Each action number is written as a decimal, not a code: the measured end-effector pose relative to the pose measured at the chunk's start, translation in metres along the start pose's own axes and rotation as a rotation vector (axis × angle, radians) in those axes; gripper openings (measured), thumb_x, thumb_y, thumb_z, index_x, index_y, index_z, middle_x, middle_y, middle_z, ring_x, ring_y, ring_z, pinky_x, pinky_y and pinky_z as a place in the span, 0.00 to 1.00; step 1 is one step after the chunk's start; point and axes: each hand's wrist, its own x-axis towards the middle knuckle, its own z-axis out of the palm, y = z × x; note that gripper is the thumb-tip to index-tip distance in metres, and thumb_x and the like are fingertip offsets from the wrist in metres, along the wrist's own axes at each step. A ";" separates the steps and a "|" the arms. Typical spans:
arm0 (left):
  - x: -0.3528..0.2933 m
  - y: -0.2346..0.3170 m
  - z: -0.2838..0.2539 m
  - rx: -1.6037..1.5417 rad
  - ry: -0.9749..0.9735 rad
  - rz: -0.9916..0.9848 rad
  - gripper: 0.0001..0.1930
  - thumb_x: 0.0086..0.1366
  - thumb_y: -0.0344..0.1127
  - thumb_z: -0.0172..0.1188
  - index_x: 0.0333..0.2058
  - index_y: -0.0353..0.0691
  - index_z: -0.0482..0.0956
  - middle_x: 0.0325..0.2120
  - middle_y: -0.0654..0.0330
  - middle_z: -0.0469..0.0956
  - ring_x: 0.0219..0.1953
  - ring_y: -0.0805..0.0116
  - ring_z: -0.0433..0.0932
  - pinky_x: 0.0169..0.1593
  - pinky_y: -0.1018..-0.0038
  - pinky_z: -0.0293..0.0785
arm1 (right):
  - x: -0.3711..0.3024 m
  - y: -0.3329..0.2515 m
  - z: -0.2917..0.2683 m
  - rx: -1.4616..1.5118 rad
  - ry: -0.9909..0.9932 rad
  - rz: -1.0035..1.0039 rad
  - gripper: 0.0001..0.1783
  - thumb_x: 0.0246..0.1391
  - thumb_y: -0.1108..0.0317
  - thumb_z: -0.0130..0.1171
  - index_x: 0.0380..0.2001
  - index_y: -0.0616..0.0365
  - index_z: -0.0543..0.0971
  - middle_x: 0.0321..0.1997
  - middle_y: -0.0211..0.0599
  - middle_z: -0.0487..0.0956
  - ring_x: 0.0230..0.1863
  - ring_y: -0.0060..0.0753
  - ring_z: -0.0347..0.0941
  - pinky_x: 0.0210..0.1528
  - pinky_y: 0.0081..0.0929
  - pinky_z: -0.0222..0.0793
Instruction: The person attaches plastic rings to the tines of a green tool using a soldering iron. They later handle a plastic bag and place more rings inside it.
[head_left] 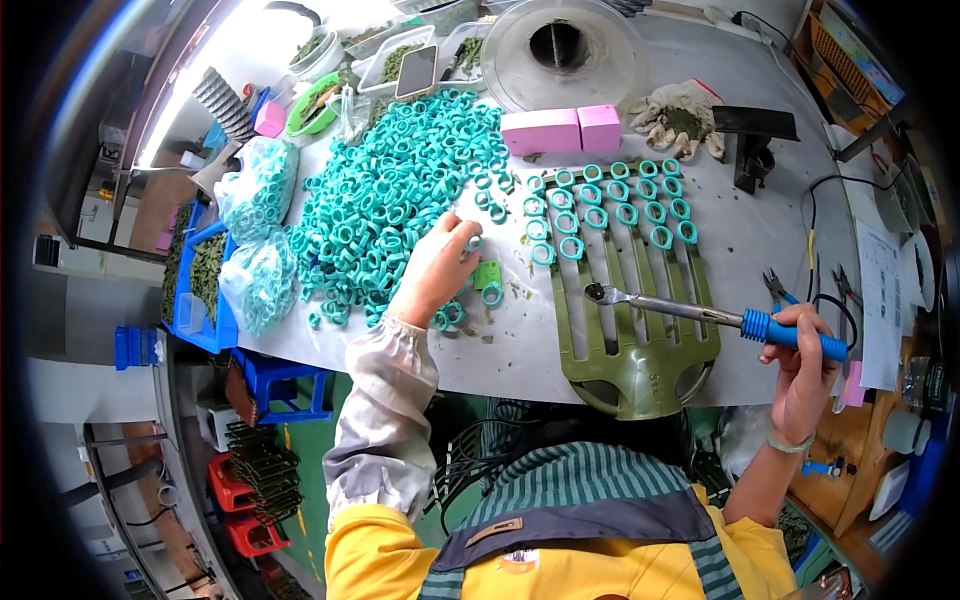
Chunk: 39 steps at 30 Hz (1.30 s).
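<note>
Striped apron (590, 478) at six o'clock lies nearest. Teal rings (385, 190), too many to count, heap at eleven; two clear bags (258, 190) beside them hold more. One blue crate (228, 318) at nine holds green scraps (207, 270). Two pink blocks (540, 133) lie at one. One olive rack (638, 380) at four carries ring rows; the right hand (798, 375) grasps one blue-handled tool (712, 315) over it. Whether the left hand (437, 265), fingers narrowed, pinches a ring, I cannot tell.

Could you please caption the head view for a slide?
Left hand beside heaped teal rings, right hand holding a blue-handled metal tool over a slotted olive-green rack.
</note>
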 end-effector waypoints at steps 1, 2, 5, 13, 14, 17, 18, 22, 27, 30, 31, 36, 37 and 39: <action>0.001 0.007 -0.007 -0.139 -0.001 -0.106 0.13 0.57 0.29 0.66 0.41 0.37 0.77 0.32 0.55 0.75 0.32 0.60 0.77 0.38 0.68 0.75 | 0.000 0.000 0.000 -0.003 -0.005 -0.001 0.13 0.62 0.66 0.54 0.31 0.66 0.80 0.34 0.35 0.79 0.22 0.23 0.76 0.25 0.19 0.75; 0.002 0.011 -0.010 -0.278 -0.001 -0.211 0.13 0.57 0.30 0.66 0.41 0.37 0.76 0.31 0.56 0.76 0.30 0.63 0.77 0.35 0.71 0.75 | 0.000 0.001 0.000 -0.004 -0.004 -0.001 0.13 0.62 0.66 0.54 0.31 0.66 0.80 0.34 0.35 0.79 0.22 0.23 0.76 0.25 0.19 0.75; 0.000 0.005 -0.003 -0.342 0.096 -0.235 0.11 0.57 0.31 0.68 0.36 0.36 0.76 0.25 0.59 0.77 0.26 0.69 0.77 0.33 0.75 0.74 | 0.001 0.002 0.000 -0.010 0.004 -0.002 0.13 0.62 0.66 0.55 0.31 0.66 0.80 0.34 0.36 0.79 0.22 0.23 0.76 0.25 0.19 0.75; -0.014 0.012 -0.016 -0.988 -0.044 -0.557 0.11 0.65 0.32 0.65 0.42 0.30 0.83 0.34 0.62 0.83 0.37 0.77 0.80 0.44 0.79 0.75 | 0.003 0.005 0.001 -0.006 0.033 0.006 0.12 0.62 0.66 0.55 0.31 0.66 0.80 0.34 0.36 0.80 0.22 0.23 0.76 0.25 0.19 0.75; -0.015 0.014 -0.017 -1.099 -0.037 -0.593 0.11 0.65 0.32 0.65 0.41 0.30 0.83 0.34 0.61 0.83 0.39 0.76 0.81 0.46 0.79 0.76 | 0.003 0.005 0.001 -0.004 0.030 0.007 0.12 0.62 0.66 0.55 0.31 0.66 0.80 0.34 0.36 0.80 0.22 0.23 0.76 0.25 0.19 0.75; -0.020 0.011 -0.018 -1.220 -0.057 -0.586 0.13 0.65 0.31 0.65 0.46 0.32 0.81 0.41 0.59 0.81 0.43 0.75 0.81 0.48 0.79 0.76 | 0.003 0.004 0.001 -0.004 0.024 0.010 0.13 0.62 0.66 0.55 0.31 0.66 0.80 0.35 0.36 0.80 0.22 0.23 0.76 0.25 0.19 0.76; -0.021 0.014 -0.018 -1.293 -0.050 -0.552 0.14 0.64 0.30 0.65 0.48 0.33 0.81 0.44 0.59 0.80 0.43 0.75 0.80 0.48 0.80 0.76 | 0.002 0.004 0.000 -0.004 0.026 0.010 0.13 0.62 0.66 0.55 0.31 0.66 0.80 0.35 0.36 0.80 0.22 0.23 0.76 0.26 0.19 0.76; -0.010 0.051 -0.033 -1.150 -0.101 -0.431 0.16 0.65 0.25 0.62 0.51 0.34 0.79 0.46 0.63 0.75 0.45 0.75 0.79 0.51 0.80 0.75 | 0.001 0.003 -0.004 -0.018 0.043 -0.020 0.12 0.62 0.66 0.56 0.32 0.66 0.80 0.34 0.36 0.79 0.22 0.23 0.76 0.26 0.20 0.76; 0.012 0.096 -0.018 -0.852 -0.066 -0.132 0.16 0.63 0.23 0.63 0.50 0.38 0.80 0.47 0.61 0.76 0.48 0.72 0.76 0.50 0.75 0.73 | 0.001 0.008 -0.004 -0.012 0.065 -0.045 0.12 0.63 0.67 0.56 0.32 0.67 0.80 0.33 0.35 0.79 0.23 0.24 0.76 0.27 0.21 0.76; 0.027 0.111 0.003 -0.495 0.101 0.094 0.16 0.59 0.26 0.64 0.47 0.40 0.81 0.46 0.57 0.79 0.51 0.56 0.74 0.53 0.65 0.72 | 0.003 0.013 -0.003 -0.005 0.059 -0.065 0.13 0.63 0.67 0.55 0.32 0.67 0.80 0.33 0.35 0.78 0.25 0.25 0.77 0.27 0.22 0.77; 0.031 0.114 0.008 -0.464 0.095 0.113 0.17 0.59 0.25 0.64 0.48 0.41 0.81 0.46 0.58 0.79 0.51 0.56 0.74 0.54 0.65 0.72 | 0.003 0.016 -0.003 0.000 0.061 -0.073 0.13 0.64 0.67 0.54 0.32 0.67 0.79 0.32 0.35 0.78 0.25 0.25 0.77 0.28 0.23 0.77; 0.046 0.119 0.029 -0.364 0.088 0.178 0.17 0.58 0.24 0.64 0.48 0.40 0.81 0.47 0.57 0.79 0.51 0.56 0.75 0.54 0.65 0.71 | 0.008 0.032 -0.001 0.026 0.044 -0.078 0.12 0.65 0.68 0.53 0.32 0.67 0.79 0.33 0.35 0.78 0.25 0.24 0.78 0.28 0.23 0.78; 0.049 0.120 0.030 -0.344 0.076 0.187 0.17 0.58 0.24 0.64 0.47 0.39 0.81 0.47 0.57 0.80 0.51 0.56 0.75 0.54 0.65 0.71 | 0.009 0.035 -0.001 0.041 0.032 -0.074 0.12 0.64 0.69 0.53 0.33 0.68 0.79 0.34 0.35 0.78 0.26 0.24 0.78 0.29 0.23 0.79; 0.053 0.123 0.034 -0.322 0.061 0.190 0.16 0.57 0.23 0.64 0.46 0.39 0.81 0.46 0.57 0.80 0.50 0.55 0.75 0.54 0.65 0.71 | 0.011 0.044 0.001 0.052 0.041 -0.068 0.11 0.64 0.69 0.53 0.33 0.68 0.79 0.35 0.35 0.79 0.26 0.24 0.78 0.29 0.23 0.79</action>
